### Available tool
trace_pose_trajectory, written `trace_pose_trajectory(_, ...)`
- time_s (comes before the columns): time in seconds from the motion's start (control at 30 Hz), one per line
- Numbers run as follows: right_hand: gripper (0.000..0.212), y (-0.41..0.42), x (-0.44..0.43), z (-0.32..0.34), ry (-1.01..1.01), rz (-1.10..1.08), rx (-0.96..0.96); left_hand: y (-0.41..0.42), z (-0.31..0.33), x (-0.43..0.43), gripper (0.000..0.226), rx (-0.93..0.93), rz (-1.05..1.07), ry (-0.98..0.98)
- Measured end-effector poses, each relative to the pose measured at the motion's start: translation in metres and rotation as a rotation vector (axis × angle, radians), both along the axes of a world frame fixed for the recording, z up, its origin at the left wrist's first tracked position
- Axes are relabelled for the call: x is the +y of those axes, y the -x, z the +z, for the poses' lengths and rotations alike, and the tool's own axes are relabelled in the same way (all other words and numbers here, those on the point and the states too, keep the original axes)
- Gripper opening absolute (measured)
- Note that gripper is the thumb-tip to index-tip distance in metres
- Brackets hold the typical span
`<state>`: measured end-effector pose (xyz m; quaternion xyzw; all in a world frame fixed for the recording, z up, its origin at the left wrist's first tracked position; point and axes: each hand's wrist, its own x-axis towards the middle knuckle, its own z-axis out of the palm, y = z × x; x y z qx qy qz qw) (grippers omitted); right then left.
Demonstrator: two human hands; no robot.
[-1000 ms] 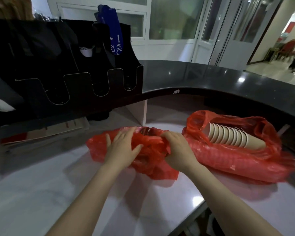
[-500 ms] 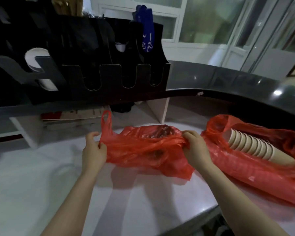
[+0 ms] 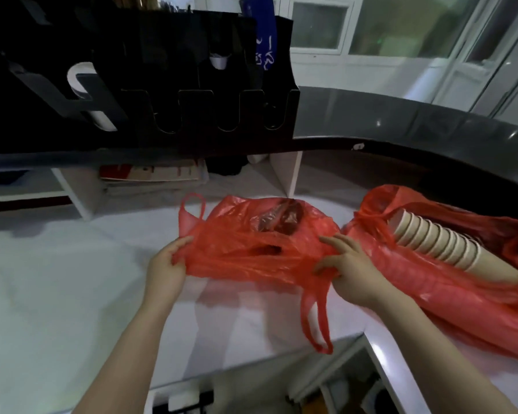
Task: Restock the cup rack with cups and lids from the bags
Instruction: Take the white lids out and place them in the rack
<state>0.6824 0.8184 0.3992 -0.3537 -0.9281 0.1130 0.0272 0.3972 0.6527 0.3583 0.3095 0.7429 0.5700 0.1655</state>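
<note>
A red plastic bag (image 3: 251, 249) lies on the white counter in front of me, its mouth partly pulled apart with dark contents showing inside. My left hand (image 3: 165, 270) grips the bag's left edge below one handle loop. My right hand (image 3: 347, 267) pinches its right edge, with the other handle loop hanging down beside it. A second red bag (image 3: 431, 297) lies to the right with a sleeve of stacked paper cups (image 3: 443, 246) sticking out. The black cup rack (image 3: 192, 94) stands on the raised ledge behind, with several U-shaped slots.
A dark curved bar top (image 3: 401, 124) runs behind the bags. A white cup (image 3: 81, 85) shows in the rack's left part. Papers (image 3: 153, 174) lie under the ledge. The counter's front edge (image 3: 380, 354) drops to shelves below.
My hands have drawn apart, stretching the bag's mouth wider. The right handle loop has dropped free and hangs down. The view has swung left and closer.
</note>
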Motion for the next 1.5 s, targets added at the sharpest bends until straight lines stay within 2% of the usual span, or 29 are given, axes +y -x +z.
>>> trace_pose_trajectory(0.1,0.058,0.001,-0.017,0.013,0.200,0.029,0.256,-0.016,0.002,-0.011,0.061,0.101,-0.099,0.100)
trace_pose_trajectory(0.17,0.041,0.010,-0.028,0.018,0.164,0.002,0.361,-0.026,0.003,-0.016,0.059,0.148,-0.099,0.134)
trace_pose_trajectory(0.2,0.031,0.017,-0.032,0.018,0.088,-0.031,0.345,-0.032,0.005,-0.018,0.056,0.179,-0.080,0.148)
trace_pose_trajectory(0.23,0.031,0.026,-0.034,0.017,0.008,-0.069,0.285,-0.037,0.008,-0.019,0.054,0.229,-0.052,0.175)
trace_pose_trajectory(0.3,0.045,0.045,-0.035,0.012,-0.091,-0.127,0.087,-0.047,0.016,-0.017,0.046,0.365,-0.010,0.221)
trace_pose_trajectory(0.4,0.059,0.064,-0.031,0.006,-0.093,-0.225,-0.140,-0.059,0.032,-0.008,0.035,0.602,-0.064,0.120)
trace_pose_trajectory(0.5,0.056,0.064,-0.018,-0.001,-0.069,-0.327,-0.151,-0.064,0.052,0.021,0.032,0.706,-0.260,0.072)
trace_pose_trajectory(0.57,0.048,0.054,-0.010,-0.002,-0.079,-0.382,-0.115,-0.066,0.059,0.049,0.032,0.797,-0.366,0.233)
trace_pose_trajectory(0.67,0.030,0.034,0.000,-0.001,-0.186,-0.418,-0.130,-0.064,0.052,0.082,0.031,0.899,-0.514,0.667)
trace_pose_trajectory(0.73,0.026,0.023,0.004,0.000,-0.270,-0.399,-0.149,-0.066,0.042,0.094,0.032,0.911,-0.625,0.851)
trace_pose_trajectory(0.8,0.028,0.016,0.007,0.001,-0.282,-0.392,-0.133,-0.070,0.033,0.103,0.049,0.940,-0.650,0.931)
trace_pose_trajectory(0.93,0.050,0.022,0.016,0.000,-0.251,-0.418,-0.019,-0.066,0.027,0.117,0.076,0.843,-0.576,0.872)
trace_pose_trajectory(1.0,0.061,0.031,0.019,-0.004,-0.223,-0.408,-0.025,-0.054,0.029,0.119,0.083,0.790,-0.543,0.853)
trace_pose_trajectory(1.07,0.070,0.041,0.025,-0.009,-0.167,-0.406,-0.086,-0.033,0.031,0.118,0.078,0.752,-0.499,0.851)
trace_pose_trajectory(1.17,0.083,0.062,0.037,-0.021,0.019,-0.396,-0.150,0.005,0.035,0.104,0.075,0.661,-0.475,0.885)
trace_pose_trajectory(1.33,0.107,0.115,0.043,-0.040,0.206,-0.224,-0.083,0.064,0.032,0.068,0.081,0.608,-0.485,1.008)
trace_pose_trajectory(1.4,0.108,0.136,0.040,-0.048,0.235,-0.138,-0.049,0.085,0.036,0.052,0.077,0.600,-0.520,1.050)
trace_pose_trajectory(1.5,0.096,0.160,0.034,-0.054,0.269,-0.070,-0.013,0.113,0.040,0.035,0.060,0.599,-0.619,1.096)
